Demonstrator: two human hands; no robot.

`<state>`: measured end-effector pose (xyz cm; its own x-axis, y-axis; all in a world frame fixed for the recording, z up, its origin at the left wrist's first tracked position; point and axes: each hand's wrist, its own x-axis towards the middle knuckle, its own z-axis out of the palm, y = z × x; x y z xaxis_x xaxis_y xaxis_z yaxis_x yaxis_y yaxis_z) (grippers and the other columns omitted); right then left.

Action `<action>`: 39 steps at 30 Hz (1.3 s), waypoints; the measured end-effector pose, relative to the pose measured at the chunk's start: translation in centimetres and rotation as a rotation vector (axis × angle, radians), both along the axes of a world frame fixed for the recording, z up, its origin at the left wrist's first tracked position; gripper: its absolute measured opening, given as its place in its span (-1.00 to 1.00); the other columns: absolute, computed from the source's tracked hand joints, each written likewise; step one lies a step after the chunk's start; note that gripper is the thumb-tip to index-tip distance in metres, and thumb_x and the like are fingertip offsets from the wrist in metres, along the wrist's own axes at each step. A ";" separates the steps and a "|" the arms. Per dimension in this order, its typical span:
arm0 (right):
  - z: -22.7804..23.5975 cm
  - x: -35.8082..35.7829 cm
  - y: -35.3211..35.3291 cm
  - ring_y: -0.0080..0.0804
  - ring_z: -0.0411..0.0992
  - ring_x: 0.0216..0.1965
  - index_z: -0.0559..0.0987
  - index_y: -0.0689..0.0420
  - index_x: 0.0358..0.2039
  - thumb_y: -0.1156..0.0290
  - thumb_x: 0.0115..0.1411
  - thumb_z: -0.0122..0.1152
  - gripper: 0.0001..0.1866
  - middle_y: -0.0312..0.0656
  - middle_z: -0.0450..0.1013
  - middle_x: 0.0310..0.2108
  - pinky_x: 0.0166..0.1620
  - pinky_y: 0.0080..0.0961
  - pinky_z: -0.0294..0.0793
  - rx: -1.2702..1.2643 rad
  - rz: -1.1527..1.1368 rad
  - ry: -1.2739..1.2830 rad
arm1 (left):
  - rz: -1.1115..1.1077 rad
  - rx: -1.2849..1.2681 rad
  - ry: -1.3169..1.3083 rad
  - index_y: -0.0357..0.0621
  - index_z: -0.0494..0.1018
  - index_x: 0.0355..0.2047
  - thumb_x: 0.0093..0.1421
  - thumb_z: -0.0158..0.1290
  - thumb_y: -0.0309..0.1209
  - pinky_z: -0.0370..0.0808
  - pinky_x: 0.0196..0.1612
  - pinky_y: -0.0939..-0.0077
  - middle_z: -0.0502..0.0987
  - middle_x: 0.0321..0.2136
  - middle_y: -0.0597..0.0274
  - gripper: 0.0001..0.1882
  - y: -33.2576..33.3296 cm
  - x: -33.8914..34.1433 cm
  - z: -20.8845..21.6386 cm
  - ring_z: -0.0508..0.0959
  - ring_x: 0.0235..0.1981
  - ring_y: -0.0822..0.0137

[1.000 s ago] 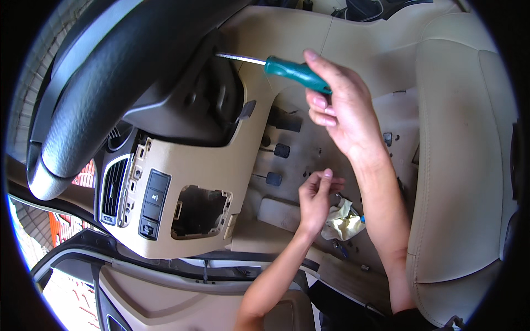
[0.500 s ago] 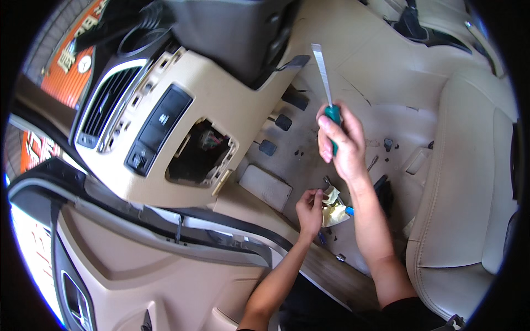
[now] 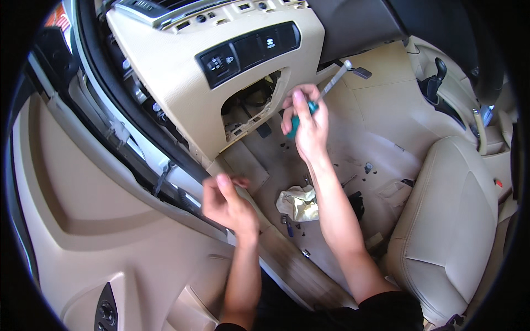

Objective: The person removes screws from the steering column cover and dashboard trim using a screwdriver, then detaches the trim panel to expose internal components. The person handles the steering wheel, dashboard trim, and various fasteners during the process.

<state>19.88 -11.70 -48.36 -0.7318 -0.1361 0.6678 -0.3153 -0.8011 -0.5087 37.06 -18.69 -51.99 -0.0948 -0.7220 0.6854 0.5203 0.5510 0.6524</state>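
Note:
My right hand [image 3: 306,121] is closed around the green handle of a flat-bladed metal tool [image 3: 335,81]. Its blade points up and to the right, in front of the lower dashboard. Close behind that hand is a rectangular opening [image 3: 243,107] in the beige dashboard panel [image 3: 165,66], with dark parts inside. Lower and to the left, my left hand [image 3: 229,207] hovers above the door sill, slightly blurred. Its fingers are loosely curled with the thumb apart, and nothing shows in it. A crumpled pale yellow cloth or paper [image 3: 297,203] lies on the footwell floor between my forearms.
The opened door [image 3: 88,204] fills the left side, and a beige seat [image 3: 447,220] stands at the right. Black switches [image 3: 248,52] sit above the opening. Small dark bits and a blue-handled item [image 3: 289,227] lie on the floor. A gear lever [image 3: 439,71] is farther right.
My view has turned and shifted. My left hand has left the pale crumpled cloth or paper and come up beside the sill. My right hand has brought the tool nearer the dashboard opening, its blade tilted right.

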 end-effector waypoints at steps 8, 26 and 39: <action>3.4 2.3 4.5 -0.69 0.30 -0.72 0.48 0.28 0.06 0.31 0.45 0.18 -0.68 -0.14 0.54 -0.38 -0.64 -0.71 0.29 0.267 -0.277 0.144 | 0.074 -0.050 0.035 -0.23 0.36 -0.65 0.34 0.29 -0.47 0.10 -0.55 0.67 0.35 -0.71 0.46 -0.56 -1.9 -1.3 6.2 0.23 -0.63 0.64; -10.0 7.9 11.0 -0.59 0.34 -0.71 0.62 0.30 -0.09 0.38 0.41 0.22 -0.77 -0.26 0.45 -0.64 -0.62 -0.56 0.36 0.767 -0.397 -0.413 | -0.439 0.398 -0.851 -0.34 0.57 -0.27 0.28 0.23 -0.54 0.53 -0.38 0.48 0.65 -0.47 0.17 -0.91 -4.0 3.4 -24.0 0.60 -0.49 0.42; -28.3 13.0 10.1 0.06 0.62 -0.28 0.65 0.25 -0.31 0.45 -0.06 0.56 -0.70 0.10 0.62 -0.35 -0.16 -0.15 0.58 1.521 -0.325 -0.135 | -0.212 -0.466 -1.443 -0.24 0.66 -0.28 0.08 0.37 -0.33 0.63 -0.01 0.10 0.66 -0.20 -0.07 -0.73 1.7 0.6 -22.3 0.63 -0.03 -0.07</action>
